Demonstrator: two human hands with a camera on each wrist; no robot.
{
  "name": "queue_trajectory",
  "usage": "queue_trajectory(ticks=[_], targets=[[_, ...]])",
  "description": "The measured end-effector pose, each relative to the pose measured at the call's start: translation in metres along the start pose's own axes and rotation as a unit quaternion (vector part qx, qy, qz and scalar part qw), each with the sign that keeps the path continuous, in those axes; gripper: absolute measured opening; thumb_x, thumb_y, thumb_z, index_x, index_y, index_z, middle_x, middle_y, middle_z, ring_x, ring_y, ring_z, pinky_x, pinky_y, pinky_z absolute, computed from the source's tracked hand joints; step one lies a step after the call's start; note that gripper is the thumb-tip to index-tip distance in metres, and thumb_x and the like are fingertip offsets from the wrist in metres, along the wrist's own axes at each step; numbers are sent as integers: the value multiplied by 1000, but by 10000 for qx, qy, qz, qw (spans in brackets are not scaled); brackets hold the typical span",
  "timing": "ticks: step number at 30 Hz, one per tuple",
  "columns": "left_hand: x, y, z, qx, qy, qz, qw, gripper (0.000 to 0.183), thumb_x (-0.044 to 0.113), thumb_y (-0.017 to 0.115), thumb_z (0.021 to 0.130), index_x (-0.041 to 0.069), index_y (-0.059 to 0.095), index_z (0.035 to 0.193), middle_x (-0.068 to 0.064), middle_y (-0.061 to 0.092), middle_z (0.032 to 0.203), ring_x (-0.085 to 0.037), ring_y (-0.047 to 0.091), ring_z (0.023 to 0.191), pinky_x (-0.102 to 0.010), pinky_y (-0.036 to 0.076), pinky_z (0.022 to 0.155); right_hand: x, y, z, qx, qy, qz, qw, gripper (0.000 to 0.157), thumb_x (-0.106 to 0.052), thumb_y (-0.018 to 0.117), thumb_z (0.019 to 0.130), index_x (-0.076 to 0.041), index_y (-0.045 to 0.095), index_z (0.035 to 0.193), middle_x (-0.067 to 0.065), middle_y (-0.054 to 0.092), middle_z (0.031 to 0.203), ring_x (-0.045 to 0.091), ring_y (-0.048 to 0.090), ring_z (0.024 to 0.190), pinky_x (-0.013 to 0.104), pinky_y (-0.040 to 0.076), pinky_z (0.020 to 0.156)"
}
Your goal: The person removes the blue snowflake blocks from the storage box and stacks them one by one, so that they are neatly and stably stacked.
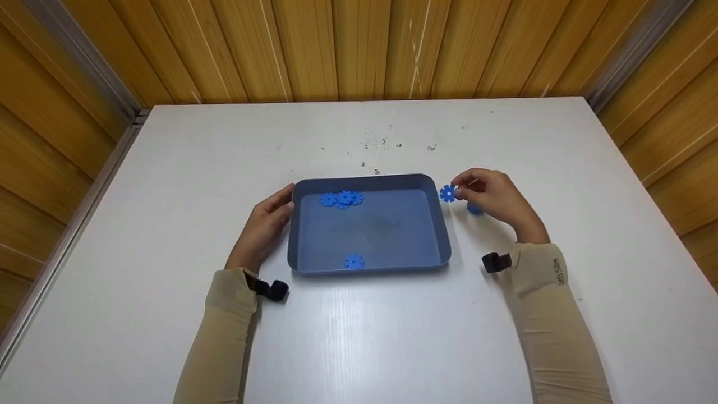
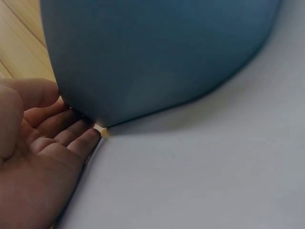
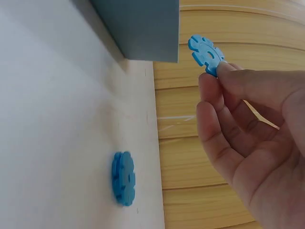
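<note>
A person's right hand [image 1: 496, 197] pinches 1 notched blue disc [image 1: 446, 194] in its grip just outside a blue-gray tray [image 1: 392, 230], near a disc stack [image 3: 126, 179] on the white bench [image 1: 364, 336]. The left hand [image 1: 261, 229], grip unclosed, touches the tray's left side; inside lie a disc cluster [image 1: 343, 198] and 1 lone disc [image 1: 354, 261].

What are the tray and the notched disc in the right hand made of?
Tray: probably matte plastic, judging by its smooth, evenly coloured walls; painted metal is possible. Disc: likely moulded plastic with a slight sheen, given its crisp notches and uniform blue.
</note>
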State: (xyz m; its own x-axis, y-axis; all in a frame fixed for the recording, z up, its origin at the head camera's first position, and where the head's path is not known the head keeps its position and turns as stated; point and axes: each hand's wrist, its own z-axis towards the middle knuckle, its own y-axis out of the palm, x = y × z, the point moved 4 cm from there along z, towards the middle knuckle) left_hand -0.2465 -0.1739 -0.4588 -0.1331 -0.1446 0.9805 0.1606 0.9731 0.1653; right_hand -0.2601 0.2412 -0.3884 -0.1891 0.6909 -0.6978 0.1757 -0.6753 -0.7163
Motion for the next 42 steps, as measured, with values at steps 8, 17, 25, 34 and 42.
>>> queue_trajectory(ticks=[8,17,25,34,42], targets=[[0,0,-1,6,37,108,9999,51,7,47,99,6,35,148,-9,33,156,-17,26,146,-31,23,120,18,-8,-7,-54,511,-56,9987,24,-18,61,95,-5,65,115,14,66,112,27,61,103,31,47,88],[1,-1,-2,-12,19,85,10000,51,6,47,99,8,35,149,-7,34,155,-15,28,145,-31,25,119,35,-12,-10,-99,820,72,9966,28,-17,59,95,-1,63,117,19,62,121,31,59,108,38,45,94],[2,-1,-2,95,-31,145,9998,50,7,48,99,8,36,148,-7,35,155,-16,30,144,-31,26,119,42,-17,-14,-71,1013,105,9948,30,-21,60,95,-3,64,118,18,63,120,26,57,105,26,45,85],[0,-1,0,95,-105,224,9997,50,8,48,100,10,37,148,-6,37,154,-15,31,144,-31,26,119,52,-19,-16,-22,1266,86,9919,32,-25,62,94,-4,65,118,16,64,118,14,57,92,15,47,73],[0,-1,0,132,-69,224,9996,50,7,48,99,10,37,148,-6,36,154,-16,31,144,-31,27,119,59,-20,-17,-52,1406,98,9900,31,-21,61,94,-2,66,118,17,64,114,12,58,85,15,49,70]])
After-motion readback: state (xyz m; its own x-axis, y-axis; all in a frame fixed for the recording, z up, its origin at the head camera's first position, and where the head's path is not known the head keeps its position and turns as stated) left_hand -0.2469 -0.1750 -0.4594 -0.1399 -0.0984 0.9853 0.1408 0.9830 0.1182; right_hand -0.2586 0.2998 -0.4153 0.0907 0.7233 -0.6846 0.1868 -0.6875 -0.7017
